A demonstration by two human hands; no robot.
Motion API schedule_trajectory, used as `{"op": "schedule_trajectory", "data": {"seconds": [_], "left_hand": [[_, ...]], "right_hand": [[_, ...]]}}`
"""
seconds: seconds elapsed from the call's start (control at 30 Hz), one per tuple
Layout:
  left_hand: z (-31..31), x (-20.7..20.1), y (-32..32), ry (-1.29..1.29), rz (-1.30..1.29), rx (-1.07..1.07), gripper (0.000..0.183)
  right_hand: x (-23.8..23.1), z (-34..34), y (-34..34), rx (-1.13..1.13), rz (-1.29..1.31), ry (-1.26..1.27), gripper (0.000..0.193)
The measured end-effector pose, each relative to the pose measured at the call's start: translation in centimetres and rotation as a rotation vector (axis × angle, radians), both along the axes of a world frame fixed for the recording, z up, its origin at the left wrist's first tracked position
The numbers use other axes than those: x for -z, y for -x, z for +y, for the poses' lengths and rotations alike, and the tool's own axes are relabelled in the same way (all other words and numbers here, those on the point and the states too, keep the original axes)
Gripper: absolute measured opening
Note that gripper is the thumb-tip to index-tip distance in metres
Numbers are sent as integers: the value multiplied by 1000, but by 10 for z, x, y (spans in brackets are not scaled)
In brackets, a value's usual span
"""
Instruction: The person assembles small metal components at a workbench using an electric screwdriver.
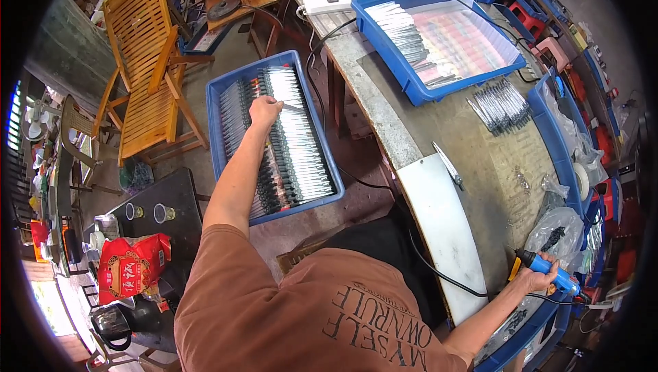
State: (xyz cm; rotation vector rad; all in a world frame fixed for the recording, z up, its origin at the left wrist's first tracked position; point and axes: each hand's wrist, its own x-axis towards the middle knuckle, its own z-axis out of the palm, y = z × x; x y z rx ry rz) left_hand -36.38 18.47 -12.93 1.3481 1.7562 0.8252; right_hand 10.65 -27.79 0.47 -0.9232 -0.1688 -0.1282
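Observation:
Over the blue crate [336, 197] at my left, my left hand [264, 110] is closed in a pinch on a slim silver piece [292, 107] that points to the right. Below it, rows of slim silver pieces with dark ends [301, 146] fill the crate; their exact kind is too small to tell. At the right, my right hand [538, 277] wraps round a blue electric screwdriver [563, 280] with a black front end. A slim, pointed silver piece [447, 164] lies alone on the workbench, beside a white board [439, 214].
A blue tray [418, 91] of silver pieces stands on the far bench, with a loose pile [502, 106] near it. Black cables cross the bench from a power strip [336, 2]. Clear plastic bags [554, 229] lie at the right. A wooden chair [147, 70] stands behind the crate.

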Motion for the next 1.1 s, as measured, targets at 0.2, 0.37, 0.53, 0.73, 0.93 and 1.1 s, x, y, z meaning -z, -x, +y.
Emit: {"op": "schedule_trajectory", "data": {"seconds": [0.2, 0.37, 0.53, 0.73, 0.93, 1.1], "left_hand": [[-2, -7, 5, -111, 397, 82, 24], [-6, -12, 9, -3, 500, 137, 22], [-13, -21, 6, -25, 565, 137, 24], [-14, -18, 10, -19, 587, 133, 24], [-42, -37, -23, -469, 623, 211, 19], [-101, -105, -92, -750, 94, 707, 12]], "right_hand": [[3, -2, -2, -5, -17, 12, 16], [-2, 2, 4, 16, 17, -6, 16], [-1, 0, 2, 6, 7, 16, 16], [-2, 2, 4, 9, 14, 10, 16], [0, -3, -1, 44, 38, 1, 17], [5, 0, 1, -7, 6, -25, 21]]}}
